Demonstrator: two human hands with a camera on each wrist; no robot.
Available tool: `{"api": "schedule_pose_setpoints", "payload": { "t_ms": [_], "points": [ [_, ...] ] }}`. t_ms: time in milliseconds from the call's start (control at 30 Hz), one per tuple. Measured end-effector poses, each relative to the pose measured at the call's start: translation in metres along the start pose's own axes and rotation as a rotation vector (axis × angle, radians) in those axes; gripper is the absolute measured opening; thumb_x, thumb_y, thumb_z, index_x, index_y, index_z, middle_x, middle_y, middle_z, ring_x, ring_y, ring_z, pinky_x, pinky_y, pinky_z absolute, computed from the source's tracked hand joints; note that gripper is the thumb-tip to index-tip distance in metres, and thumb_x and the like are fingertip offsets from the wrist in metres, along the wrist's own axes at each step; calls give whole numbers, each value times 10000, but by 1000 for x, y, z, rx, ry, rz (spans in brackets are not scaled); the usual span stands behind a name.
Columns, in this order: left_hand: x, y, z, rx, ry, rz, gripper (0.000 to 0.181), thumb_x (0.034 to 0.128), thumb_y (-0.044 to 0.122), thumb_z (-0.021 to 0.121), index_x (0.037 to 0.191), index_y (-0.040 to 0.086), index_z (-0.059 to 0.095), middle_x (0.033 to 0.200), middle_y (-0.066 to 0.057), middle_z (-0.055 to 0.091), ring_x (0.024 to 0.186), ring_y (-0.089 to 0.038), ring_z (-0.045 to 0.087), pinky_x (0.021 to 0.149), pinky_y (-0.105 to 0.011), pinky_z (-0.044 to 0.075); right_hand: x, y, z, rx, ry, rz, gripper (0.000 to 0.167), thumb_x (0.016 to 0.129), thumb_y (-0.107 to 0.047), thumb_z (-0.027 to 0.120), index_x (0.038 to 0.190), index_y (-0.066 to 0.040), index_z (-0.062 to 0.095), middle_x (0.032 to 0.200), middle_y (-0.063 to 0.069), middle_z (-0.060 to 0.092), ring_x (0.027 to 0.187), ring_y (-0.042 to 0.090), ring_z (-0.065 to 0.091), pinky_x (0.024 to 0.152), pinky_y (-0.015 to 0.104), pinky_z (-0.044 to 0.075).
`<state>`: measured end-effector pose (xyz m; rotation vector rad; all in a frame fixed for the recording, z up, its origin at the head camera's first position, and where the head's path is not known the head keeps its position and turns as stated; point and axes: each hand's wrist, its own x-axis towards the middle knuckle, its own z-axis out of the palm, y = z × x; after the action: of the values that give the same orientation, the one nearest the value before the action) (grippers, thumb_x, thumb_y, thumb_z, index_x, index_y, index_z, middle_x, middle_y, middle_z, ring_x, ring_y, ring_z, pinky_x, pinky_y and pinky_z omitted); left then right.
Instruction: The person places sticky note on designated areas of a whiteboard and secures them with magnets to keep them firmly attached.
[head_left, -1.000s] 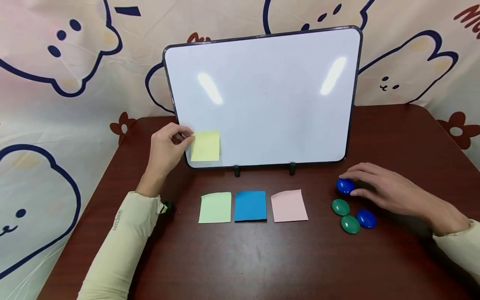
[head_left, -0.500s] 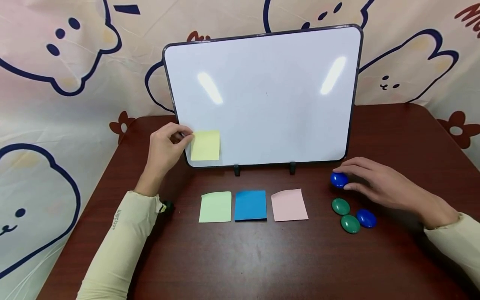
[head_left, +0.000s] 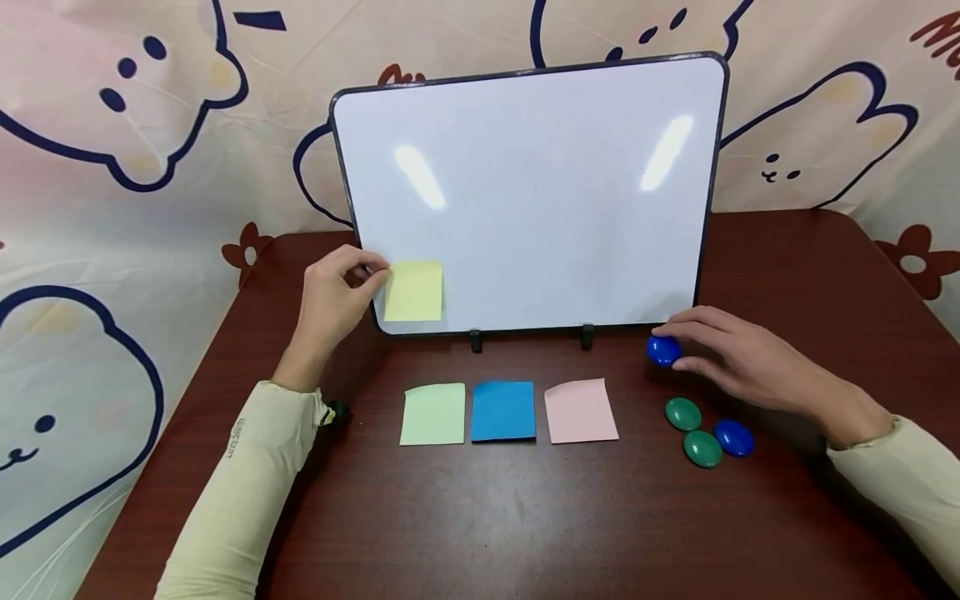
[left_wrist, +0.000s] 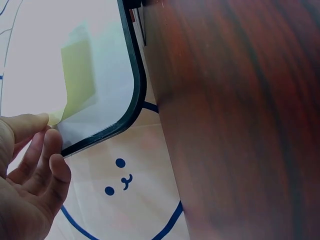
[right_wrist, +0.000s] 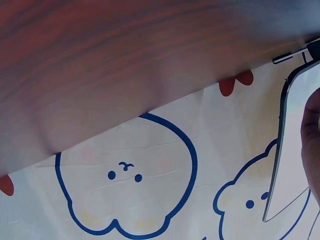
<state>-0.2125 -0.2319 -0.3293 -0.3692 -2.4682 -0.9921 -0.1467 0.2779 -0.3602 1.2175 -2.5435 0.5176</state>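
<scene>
1. Left hand [head_left: 332, 304] pinches yellow note [head_left: 415, 292] at lower left corner of whiteboard [head_left: 540, 208]; best held flat
2. Right hand [head_left: 765, 371] grips blue disc [head_left: 663, 352] near lower right corner; best held by rim

Square yellow note [head_left: 416, 292]: one corner pinched, at lower left corner of whiteboard [head_left: 532, 208]. Glossy blue disc [head_left: 663, 352]: gripped, near lower right corner.

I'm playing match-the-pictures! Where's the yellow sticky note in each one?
Head: the yellow sticky note is left of the middle, at the lower-left corner of the whiteboard.
Left wrist: left of the middle, fairly high, near the whiteboard's rounded corner.
Right wrist: not in it.
Shared landmark: the dark-edged whiteboard.
</scene>
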Motion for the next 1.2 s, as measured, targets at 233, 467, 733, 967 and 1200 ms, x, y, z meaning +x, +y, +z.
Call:
{"api": "schedule_pose_setpoints", "payload": {
  "t_ms": [233, 467, 733, 967, 1200],
  "points": [
    [0, 0, 0, 3, -2, -6, 126, 885, 72, 739, 1010, 60, 755, 971, -126, 692, 789, -187, 565, 687, -61, 404, 6, -3, 3, 8, 15, 0, 661, 708, -65, 864, 1311, -203, 631, 1229, -47, 616, 1072, 9, 548, 964, 4, 355],
    [0, 0, 0, 3, -9, -8, 128, 885, 71, 740, 1012, 60, 755, 973, -121, 691, 784, -165, 549, 684, -71, 409, 13, -6, 4, 16, 22, 18, 627, 724, -65, 857, 1296, -195, 637, 1204, -47, 620, 1054, 17, 560, 950, -5, 365],
    [-1, 1, -1, 18, -14, -19, 128, 883, 67, 741, 1010, 60, 752, 970, -118, 688, 783, -172, 559, 680, -76, 411, 25, -7, 9, 36, 19, 44, 586, 754, -66, 844, 1288, -183, 635, 1203, -38, 622, 1065, 55, 575, 967, -13, 344],
    [-1, 1, 0, 19, -23, 0, 128, 883, 70, 742, 1010, 61, 750, 976, -113, 688, 784, -180, 569, 685, -76, 414, 32, -10, 10, 31, 18, 27, 585, 749, -59, 845, 1286, -158, 636, 1193, -12, 626, 1052, 101, 594, 966, -18, 339],
    [0, 1, -1, 19, -21, -2, 128, 881, 68, 743, 1009, 60, 751, 972, -109, 689, 780, -172, 570, 684, -78, 415, 39, -9, 3, -7, 32, 17, 600, 725, -51, 856, 1278, -130, 637, 1184, 16, 630, 1045, 121, 608, 968, -36, 313]
  ]
}}
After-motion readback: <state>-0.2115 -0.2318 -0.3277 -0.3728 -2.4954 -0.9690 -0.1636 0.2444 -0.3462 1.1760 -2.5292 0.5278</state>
